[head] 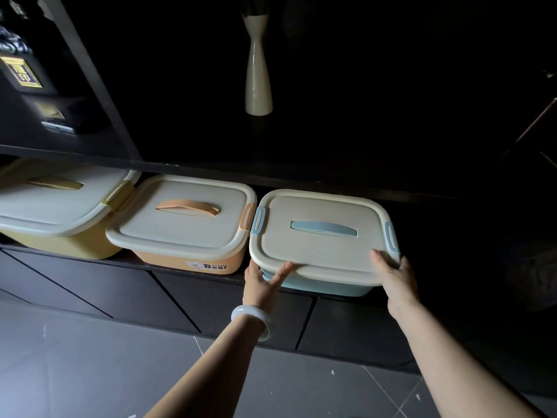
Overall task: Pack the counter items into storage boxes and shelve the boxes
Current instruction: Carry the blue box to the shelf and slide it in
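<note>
Both hands grip the blue box (324, 236) at the shelf's (193, 268) front edge — left hand (262, 280) at its near-left corner, right hand (393, 274) near-right — beside the orange box (180, 224).

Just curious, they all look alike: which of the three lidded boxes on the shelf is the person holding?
The blue box, rightmost in the row. Both hands grip its front edge; the orange box and yellow box sit untouched.
</note>
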### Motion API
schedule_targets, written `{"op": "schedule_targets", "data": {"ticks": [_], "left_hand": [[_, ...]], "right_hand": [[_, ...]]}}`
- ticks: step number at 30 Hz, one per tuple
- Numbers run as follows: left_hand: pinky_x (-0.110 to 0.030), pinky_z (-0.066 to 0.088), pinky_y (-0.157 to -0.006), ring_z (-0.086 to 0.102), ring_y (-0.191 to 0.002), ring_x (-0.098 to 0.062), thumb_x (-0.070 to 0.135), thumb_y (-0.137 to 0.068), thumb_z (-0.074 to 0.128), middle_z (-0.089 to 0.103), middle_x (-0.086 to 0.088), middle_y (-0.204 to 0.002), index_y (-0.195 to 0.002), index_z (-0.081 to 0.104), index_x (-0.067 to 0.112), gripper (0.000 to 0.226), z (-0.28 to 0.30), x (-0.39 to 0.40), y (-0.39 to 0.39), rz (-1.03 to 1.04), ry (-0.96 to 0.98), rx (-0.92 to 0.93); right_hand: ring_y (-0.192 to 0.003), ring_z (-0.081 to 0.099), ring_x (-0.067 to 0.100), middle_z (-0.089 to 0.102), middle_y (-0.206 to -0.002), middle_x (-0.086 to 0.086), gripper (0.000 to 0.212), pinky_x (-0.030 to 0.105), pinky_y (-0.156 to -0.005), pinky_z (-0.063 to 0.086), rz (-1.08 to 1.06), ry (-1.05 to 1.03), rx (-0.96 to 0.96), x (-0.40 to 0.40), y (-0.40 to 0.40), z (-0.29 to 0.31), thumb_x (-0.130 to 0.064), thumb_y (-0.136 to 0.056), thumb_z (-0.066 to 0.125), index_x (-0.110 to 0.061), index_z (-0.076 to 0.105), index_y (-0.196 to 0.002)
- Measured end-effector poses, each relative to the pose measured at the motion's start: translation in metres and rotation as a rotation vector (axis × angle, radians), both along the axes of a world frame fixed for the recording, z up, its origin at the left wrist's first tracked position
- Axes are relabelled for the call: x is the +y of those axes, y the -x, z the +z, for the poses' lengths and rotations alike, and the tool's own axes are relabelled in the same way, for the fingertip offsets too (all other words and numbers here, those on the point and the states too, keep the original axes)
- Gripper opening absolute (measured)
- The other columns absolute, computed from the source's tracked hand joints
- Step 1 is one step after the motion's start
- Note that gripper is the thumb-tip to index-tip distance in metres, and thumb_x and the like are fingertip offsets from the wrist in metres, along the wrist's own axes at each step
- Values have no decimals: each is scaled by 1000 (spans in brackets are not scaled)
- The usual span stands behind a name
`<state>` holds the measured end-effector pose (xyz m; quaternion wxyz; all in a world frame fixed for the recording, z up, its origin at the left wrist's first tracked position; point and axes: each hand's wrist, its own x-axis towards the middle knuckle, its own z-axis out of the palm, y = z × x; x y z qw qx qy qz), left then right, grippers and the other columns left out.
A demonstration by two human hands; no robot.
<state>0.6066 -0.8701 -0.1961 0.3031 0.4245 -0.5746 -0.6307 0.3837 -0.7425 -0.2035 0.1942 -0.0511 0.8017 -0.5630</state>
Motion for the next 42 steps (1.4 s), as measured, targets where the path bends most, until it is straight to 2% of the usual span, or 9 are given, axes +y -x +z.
{"op": "schedule_targets", "data": {"ticks": [4, 7, 11, 19, 26, 31, 35, 39, 42], "left_hand": [[-46, 39, -108, 51, -124, -23, 51, -69, 78, 60, -2, -128, -119, 54, 37, 57, 0, 1, -2, -10, 8, -31], [-40, 41, -108, 55, -120, -19, 54, -64, 77, 62, 1, -125, -121, 57, 30, 65, 0, 2, -2, 1, -29, -38], [-27, 49, -90, 66, -103, -14, 49, -69, 79, 72, 9, -106, -106, 62, 32, 44, 1, 0, -3, 26, -40, -89], [-10, 41, -74, 60, -90, 8, 56, -67, 78, 69, 20, -100, -115, 63, 27, 57, 5, 1, -4, 53, -33, -164], [-5, 38, -69, 60, -89, 7, 54, -69, 78, 69, 19, -100, -112, 61, 30, 51, 6, 1, -4, 45, -38, -193], [-8, 39, -72, 62, -92, 2, 56, -67, 78, 69, 18, -101, -106, 59, 34, 49, 3, 0, -4, 33, -35, -181], [-10, 41, -76, 62, -96, 2, 68, -57, 73, 69, 17, -105, -112, 58, 33, 67, 2, -1, -5, 13, 4, -187], [-33, 42, -103, 55, -120, -17, 53, -78, 70, 62, 0, -125, -134, 50, 18, 69, 0, -3, -9, -113, 153, -241], [-34, 38, -101, 43, -126, -25, 48, -85, 65, 50, -9, -133, -143, 36, 14, 73, -3, 8, -16, -204, 241, -478]], "right_hand": [[-122, 51, 26, 50, -138, 10, 75, 33, -100, 41, 10, -8, 2, 1, 0, 0, -44, -81, 71, -11, 41, -140], [-123, 50, 26, 49, -138, 11, 74, 30, -97, 39, 4, -7, 5, 1, 0, 1, -44, -81, 71, -11, 41, -141], [-123, 49, 25, 47, -139, 10, 75, 27, -94, 37, 0, 1, 3, 0, -1, 1, -43, -81, 71, -12, 39, -142], [-122, 50, 24, 49, -138, 9, 74, 27, -93, 36, 7, 5, -10, 0, 0, 1, -43, -81, 71, -13, 39, -141], [-119, 52, 23, 52, -135, 8, 70, 30, -95, 40, 20, -1, -29, 1, -1, 4, -42, -81, 72, -14, 42, -139], [-114, 48, 16, 47, -140, 7, 79, 27, -92, 35, 29, -36, -24, 1, 0, 5, -45, -81, 71, -13, 35, -144], [-136, 38, 24, 34, -152, 5, 92, 40, -112, 31, 94, -66, -108, 5, 6, 7, -50, -81, 69, -18, 19, -151], [-122, 51, 15, 49, -141, 0, 56, 43, -108, 38, 201, 168, -275, 21, 1, 17, -45, -84, 65, -24, 46, -132], [-123, 49, 21, 47, -141, 4, 45, 44, -103, 42, 168, 239, -299, 39, -8, 21, -46, -91, 52, -22, 46, -129]]}}
